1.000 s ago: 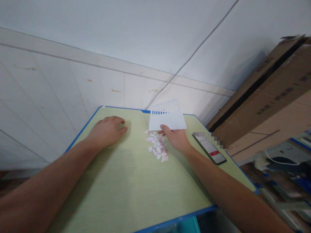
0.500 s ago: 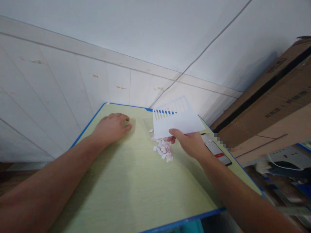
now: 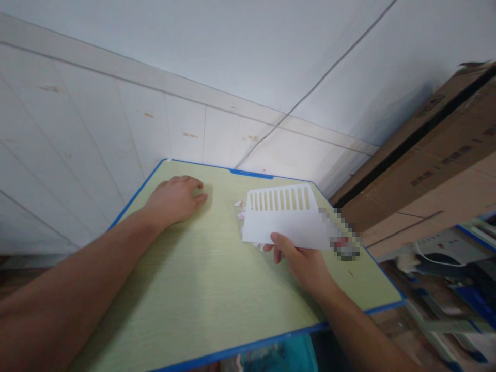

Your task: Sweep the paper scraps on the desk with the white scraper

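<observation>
A thin white sheet with a row of slots along its far side (image 3: pixel 284 225) is in my right hand (image 3: pixel 304 263). The thumb presses on top and the fingers curl under its near edge. Small torn paper scraps (image 3: pixel 241 216) lie on the table just left of the sheet and peek out beneath it; the rest of the pile is hidden under it. My left hand (image 3: pixel 174 201) rests on the far left of the table, holding nothing, with thumb and fingers apart and lightly bent.
The pale green table (image 3: pixel 186 289) has a blue rim and meets a white panelled wall (image 3: pixel 182 126). Brown cardboard boxes (image 3: pixel 434 165) lean at the right. A blurred-out object (image 3: pixel 341 237) lies near the right edge. A teal container (image 3: pixel 294 354) sits below the front edge.
My right hand has brought the slotted sheet down and closer to me, flatter, so it now covers most of the scrap pile. My left hand stays in place on the table.
</observation>
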`<action>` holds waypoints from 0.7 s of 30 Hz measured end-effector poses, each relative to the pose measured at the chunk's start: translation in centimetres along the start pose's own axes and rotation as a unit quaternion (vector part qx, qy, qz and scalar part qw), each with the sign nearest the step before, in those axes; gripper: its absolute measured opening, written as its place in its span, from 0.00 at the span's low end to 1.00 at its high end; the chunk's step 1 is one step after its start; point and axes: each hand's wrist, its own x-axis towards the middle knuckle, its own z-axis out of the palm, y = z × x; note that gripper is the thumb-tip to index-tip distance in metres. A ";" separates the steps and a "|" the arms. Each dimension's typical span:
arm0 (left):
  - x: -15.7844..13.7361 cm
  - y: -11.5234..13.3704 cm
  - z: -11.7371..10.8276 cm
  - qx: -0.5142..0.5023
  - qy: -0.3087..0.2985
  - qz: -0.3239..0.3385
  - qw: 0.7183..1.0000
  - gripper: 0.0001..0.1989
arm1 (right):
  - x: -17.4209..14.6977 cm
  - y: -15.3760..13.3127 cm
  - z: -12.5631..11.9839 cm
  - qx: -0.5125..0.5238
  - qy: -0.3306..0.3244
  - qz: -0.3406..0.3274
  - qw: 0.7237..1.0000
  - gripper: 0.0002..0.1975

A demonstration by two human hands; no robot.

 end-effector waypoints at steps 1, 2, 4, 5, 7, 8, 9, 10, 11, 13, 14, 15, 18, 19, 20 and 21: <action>0.0 0.0 0.0 -0.001 -0.001 0.002 1.000 0.36 | 0.0 0.0 -0.1 0.004 0.001 -0.001 1.000 0.21; -0.1 0.0 0.0 -0.002 -0.002 0.003 1.000 0.36 | -0.1 0.0 -0.2 0.006 0.005 -0.002 1.000 0.21; -0.1 0.1 -0.1 -0.001 -0.002 0.003 1.000 0.35 | -0.3 0.2 -0.5 0.001 0.015 -0.007 1.000 0.20; -0.1 0.1 -0.1 0.000 -0.001 0.002 1.000 0.35 | -0.4 0.3 -0.6 -0.002 0.018 -0.008 1.000 0.20; -0.1 0.2 -0.2 0.002 -0.001 -0.002 1.000 0.35 | -0.6 0.4 -0.6 -0.005 0.021 -0.007 1.000 0.20; -0.1 0.2 -0.2 0.003 -0.002 -0.004 1.000 0.34 | -0.7 0.4 -0.5 -0.003 0.022 -0.009 1.000 0.19; -0.1 0.2 -0.3 0.003 -0.003 -0.005 1.000 0.34 | -0.8 0.4 -0.5 0.001 0.022 -0.012 1.000 0.19; -0.1 0.2 -0.3 0.002 -0.003 -0.005 1.000 0.34 | -0.9 0.4 -0.4 0.006 0.019 -0.014 1.000 0.19; -0.1 0.2 -0.3 0.001 -0.003 -0.005 1.000 0.35 | -1.0 0.3 -0.4 0.011 0.014 -0.016 1.000 0.19; -0.1 0.2 -0.2 -0.002 0.002 -0.005 1.000 0.35 | -1.1 0.2 -0.6 0.017 0.000 -0.015 1.000 0.19; -0.1 0.1 -0.2 -0.003 0.004 -0.004 1.000 0.35 | -1.2 0.2 -0.7 0.017 -0.004 -0.014 1.000 0.19; -0.1 0.1 -0.1 -0.003 0.006 -0.004 1.000 0.35 | -1.2 0.3 -0.9 0.016 -0.009 -0.012 1.000 0.19; 0.1 -0.1 0.1 -0.003 0.007 0.000 1.000 0.36 | -1.6 0.4 -1.4 0.020 -0.016 -0.007 1.000 0.18; 0.1 -0.1 0.2 -0.003 0.008 0.002 1.000 0.36 | -1.8 0.5 -1.4 0.027 -0.016 -0.002 1.000 0.19; 0.2 -0.2 0.2 -0.004 0.009 0.004 1.000 0.36 | -2.1 0.6 -1.5 0.035 -0.018 0.008 0.999 0.19; 0.2 -0.2 0.3 -0.005 0.009 0.005 1.000 0.36 | -2.4 0.6 -1.5 0.043 -0.021 0.020 0.999 0.20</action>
